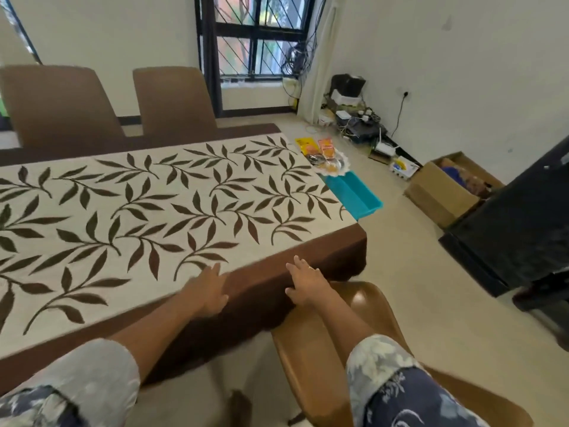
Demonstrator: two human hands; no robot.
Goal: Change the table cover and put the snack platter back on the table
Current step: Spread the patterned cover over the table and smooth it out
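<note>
A cream table cover (160,211) with a dark leaf pattern and a brown border lies spread over the table. My left hand (209,289) rests flat on the near edge where cream meets brown, fingers apart. Farther right along the same edge, my right hand (304,283) lies flat on the brown border, fingers spread. The snack platter (331,160), a white scalloped dish with orange and yellow packets, sits beyond the table's far right end, behind a blue tray (354,194); what it rests on is hidden.
A tan chair (366,306) stands directly under my right arm. Two brown chairs (172,103) line the table's far side. Cardboard boxes (443,186), cables and a dark cabinet (523,223) stand along the right wall.
</note>
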